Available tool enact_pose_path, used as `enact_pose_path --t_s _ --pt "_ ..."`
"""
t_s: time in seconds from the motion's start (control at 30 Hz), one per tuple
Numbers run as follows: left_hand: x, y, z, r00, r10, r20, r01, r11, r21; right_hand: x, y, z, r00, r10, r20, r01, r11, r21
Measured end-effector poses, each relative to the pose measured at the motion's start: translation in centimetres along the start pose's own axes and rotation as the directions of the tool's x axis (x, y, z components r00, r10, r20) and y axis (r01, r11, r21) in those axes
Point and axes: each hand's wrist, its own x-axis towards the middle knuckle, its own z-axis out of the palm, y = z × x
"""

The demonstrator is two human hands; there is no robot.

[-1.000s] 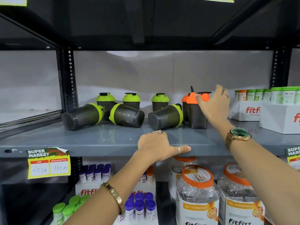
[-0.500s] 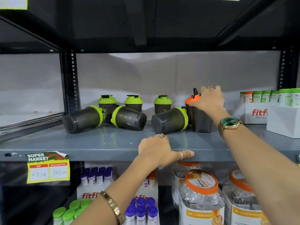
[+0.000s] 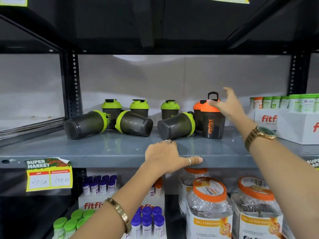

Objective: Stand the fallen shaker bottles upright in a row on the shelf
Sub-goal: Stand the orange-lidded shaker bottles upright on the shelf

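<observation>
Three dark shaker bottles with green lids lie on their sides on the grey shelf [image 3: 103,149]: a left one [image 3: 84,124], a middle one [image 3: 136,124] and a right one [image 3: 175,125]. Behind them three green-lidded shakers [image 3: 139,105] stand upright. To the right, an orange-lidded shaker [image 3: 213,125] stands upright in front of a second orange one [image 3: 197,107]. My right hand [image 3: 229,106] hovers at the front orange lid, fingers spread, fingertips just touching it. My left hand [image 3: 165,156] rests on the shelf's front edge, thumb along the lip, holding no bottle.
White fitfizz boxes [image 3: 296,126] carrying small green-capped tubs stand at the shelf's right end. A black perforated post [image 3: 73,83] bounds the left. A price label [image 3: 49,176] hangs on the shelf lip. Below are orange-lidded jars [image 3: 208,204] and purple-capped tubes [image 3: 146,219].
My right hand was closed over the orange lid half a second ago; its fingers have since spread and come off it. The orange shaker stays upright. My left hand has not moved.
</observation>
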Motion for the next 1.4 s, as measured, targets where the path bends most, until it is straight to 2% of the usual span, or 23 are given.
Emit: enact_pose_path --t_s 0.07,0.1,0.2,0.33,0.5,0.7,0.87,0.93,1.0,1.07,1.13,1.2,1.27,1.33,1.4 --pt "0.0 0.0 0.1 1.000 0.003 -0.005 -0.003 1.000 0.001 -0.5 0.2 0.9 0.991 0.006 -0.133 -0.019 0.995 -0.097" --pt "0.0 -0.1 0.1 1.000 0.004 -0.006 -0.004 1.000 -0.001 -0.7 0.3 1.4 0.988 0.025 -0.153 -0.044 0.992 -0.119" --pt "0.1 -0.1 0.1 1.000 0.006 -0.016 -0.006 1.000 -0.006 -0.7 1.2 2.6 0.990 0.105 -0.090 -0.116 0.986 -0.123" --pt "0.1 -0.2 0.2 1.000 0.006 -0.021 -0.006 1.000 -0.009 -0.3 2.5 2.7 0.999 0.036 -0.009 -0.036 0.990 -0.137" --pt "0.1 -0.1 0.2 1.000 0.004 -0.027 -0.004 1.000 0.007 0.8 3.2 1.8 0.993 -0.030 0.118 0.038 0.997 -0.070" --pt "0.0 -0.1 0.0 1.000 0.000 -0.011 0.000 1.000 -0.007 1.3 3.5 1.3 0.978 0.024 0.209 -0.032 0.999 0.035" --pt "-0.1 0.1 -0.2 1.000 -0.019 -0.022 0.019 1.000 -0.022 0.9 4.1 1.4 0.976 0.039 0.212 -0.055 0.996 0.072" --pt "-0.2 0.2 -0.3 0.999 -0.042 -0.024 0.041 0.999 -0.025 0.1 4.0 1.7 0.991 0.037 0.125 -0.047 0.995 0.082" --pt "-0.3 0.3 -0.5 0.998 -0.062 -0.024 0.061 0.998 -0.022 -0.8 3.4 2.2 0.997 -0.047 -0.063 0.045 0.999 -0.031" --pt "-0.5 0.4 -0.6 0.997 -0.069 -0.028 0.069 0.997 -0.017 -2.0 2.4 2.5 0.953 -0.186 -0.240 0.137 0.969 -0.204" --pt "-0.7 0.4 -0.7 0.997 -0.067 -0.046 0.067 0.998 -0.013 -2.9 1.3 2.7 0.895 -0.317 -0.313 0.208 0.919 -0.336" --pt "-1.1 0.3 -0.6 0.996 -0.063 -0.069 0.063 0.998 0.002 -3.7 0.2 3.3 0.877 -0.387 -0.283 0.280 0.892 -0.354" --pt "-1.5 -0.1 -0.5 0.994 -0.057 -0.094 0.062 0.997 0.047 -4.4 -0.8 4.0 0.909 -0.364 -0.201 0.291 0.903 -0.316" --pt "-2.1 -0.8 -0.6 0.992 -0.042 -0.121 0.053 0.994 0.094 -4.8 -1.6 5.0 0.955 -0.275 -0.110 0.236 0.931 -0.279" --pt "-2.8 -1.6 -0.8 0.990 -0.022 -0.142 0.039 0.992 0.117 -4.9 -2.3 5.9 0.991 -0.130 -0.039 0.119 0.968 -0.220"
